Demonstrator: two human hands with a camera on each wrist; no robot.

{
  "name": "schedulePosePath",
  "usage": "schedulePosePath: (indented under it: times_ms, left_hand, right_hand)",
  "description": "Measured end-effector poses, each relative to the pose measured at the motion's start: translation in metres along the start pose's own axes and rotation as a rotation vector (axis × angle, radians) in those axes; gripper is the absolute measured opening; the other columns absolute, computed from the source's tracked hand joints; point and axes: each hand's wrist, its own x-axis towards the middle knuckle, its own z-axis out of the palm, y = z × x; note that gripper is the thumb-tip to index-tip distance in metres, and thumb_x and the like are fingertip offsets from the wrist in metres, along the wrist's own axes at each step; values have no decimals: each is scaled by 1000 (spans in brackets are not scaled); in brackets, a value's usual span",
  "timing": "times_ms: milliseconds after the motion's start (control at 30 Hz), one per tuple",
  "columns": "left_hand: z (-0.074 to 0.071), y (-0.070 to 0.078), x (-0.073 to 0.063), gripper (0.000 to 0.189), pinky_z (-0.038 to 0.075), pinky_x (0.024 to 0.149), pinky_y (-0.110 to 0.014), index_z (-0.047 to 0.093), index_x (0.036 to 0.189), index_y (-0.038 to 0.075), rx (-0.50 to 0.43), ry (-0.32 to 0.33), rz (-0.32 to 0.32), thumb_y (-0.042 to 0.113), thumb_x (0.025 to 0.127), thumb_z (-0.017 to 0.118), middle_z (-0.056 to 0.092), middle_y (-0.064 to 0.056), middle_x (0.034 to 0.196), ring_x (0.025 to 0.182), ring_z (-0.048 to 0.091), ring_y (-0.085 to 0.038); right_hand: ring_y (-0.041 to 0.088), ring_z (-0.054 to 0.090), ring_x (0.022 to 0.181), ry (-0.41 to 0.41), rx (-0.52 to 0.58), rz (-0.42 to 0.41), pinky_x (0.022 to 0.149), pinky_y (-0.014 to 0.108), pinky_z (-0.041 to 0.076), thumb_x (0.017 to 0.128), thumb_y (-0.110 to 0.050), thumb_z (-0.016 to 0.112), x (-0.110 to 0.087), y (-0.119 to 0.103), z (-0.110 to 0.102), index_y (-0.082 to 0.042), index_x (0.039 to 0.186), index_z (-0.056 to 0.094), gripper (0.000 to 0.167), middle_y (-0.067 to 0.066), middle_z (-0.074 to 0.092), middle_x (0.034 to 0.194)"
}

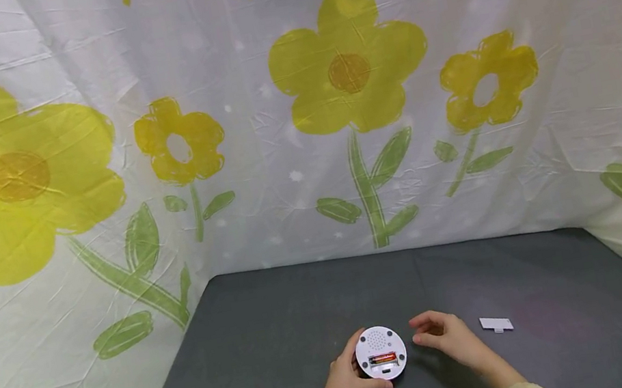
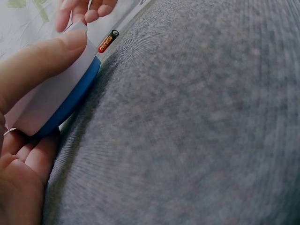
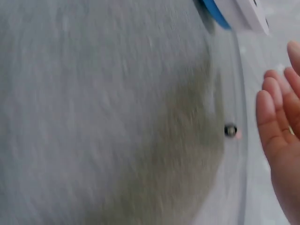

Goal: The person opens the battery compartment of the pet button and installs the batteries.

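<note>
Left hand [image 1: 344, 379] clamps a round white-and-blue plastic device [image 1: 379, 348] from eight o'clock; right hand [image 1: 447, 336], thumb apart, hovers at three.

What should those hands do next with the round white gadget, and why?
I'd have the right hand pick up the loose battery. That hand looks empty, while the left hand holds the round white gadget with its open compartment showing one red battery and, seemingly, room for another.
</note>
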Motion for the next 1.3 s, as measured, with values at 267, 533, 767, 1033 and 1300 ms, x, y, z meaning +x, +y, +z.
schedulePosePath:
  times_ms: [267,533,767,1033,1300]
  left_hand:
    - [0,-1,0,101,44,83,-21,35,141,4,-1,-1,17,12,56,89,58,-7,117,100,57,-11]
    - [1,-1,-2,101,45,83,-22,34,140,3,-37,-8,18,9,56,89,58,-7,115,99,57,-12]
    - [1,2,-2,100,44,84,-21,34,140,3,-53,-12,27,8,57,88,57,-7,117,101,57,-14]
    - [0,3,-1,100,44,85,-22,33,141,1,-82,-14,26,6,57,88,57,-9,118,103,56,-17]
    - [1,1,-1,100,45,83,-22,34,141,2,-52,-11,33,8,57,88,57,-9,118,101,57,-14]
  right_hand:
    - [13,62,77,177,21,73,68,23,48,79,0,70,1,9,-15,10,105,63,28,18,65,91]
    - [17,62,79,242,-3,148,68,23,47,76,1,73,1,19,-16,9,103,64,29,15,66,91]
    - [16,61,75,282,-31,215,64,23,46,70,0,78,3,29,-12,8,98,66,32,11,66,86]
    - [16,58,69,298,-185,210,59,23,45,63,-1,82,5,28,-8,6,90,67,31,7,65,78]
    - [12,53,64,292,-293,221,57,26,42,62,-8,84,6,26,-7,3,85,68,31,2,62,72]
